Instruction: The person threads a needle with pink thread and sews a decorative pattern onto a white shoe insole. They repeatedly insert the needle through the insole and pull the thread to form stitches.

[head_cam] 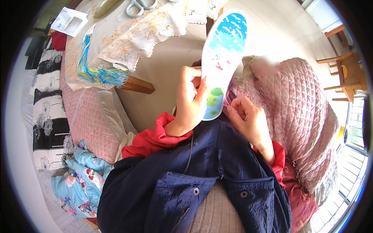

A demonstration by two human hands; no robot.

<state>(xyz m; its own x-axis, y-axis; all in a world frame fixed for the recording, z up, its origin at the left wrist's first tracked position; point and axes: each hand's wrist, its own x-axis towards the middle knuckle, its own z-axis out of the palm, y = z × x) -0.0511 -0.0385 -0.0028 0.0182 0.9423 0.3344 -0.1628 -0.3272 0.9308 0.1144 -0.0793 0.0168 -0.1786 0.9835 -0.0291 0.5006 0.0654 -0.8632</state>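
Note:
My left hand (192, 96) grips a white embroidered insole (225, 62) by its left edge, with the thumb on the front face. Blue and white stitching covers the insole's wide upper end, small red and dark marks sit in the middle, and green and light blue patches fill the heel. Just right of the heel, my right hand (247, 118) has its thumb and forefinger pinched together on a thin pink thread (226, 105). The thread reaches toward the insole's right edge. Whether a needle is in these fingers cannot be seen.
A table with a lace-edged cloth (151, 32) stands ahead to the left. It bears a bundle of blue and yellow-green threads (100, 74), grey-handled scissors (135, 8) and a white packet (69, 21). A pink quilted cover (294, 102) lies at right; wooden chairs (346, 72) stand beyond.

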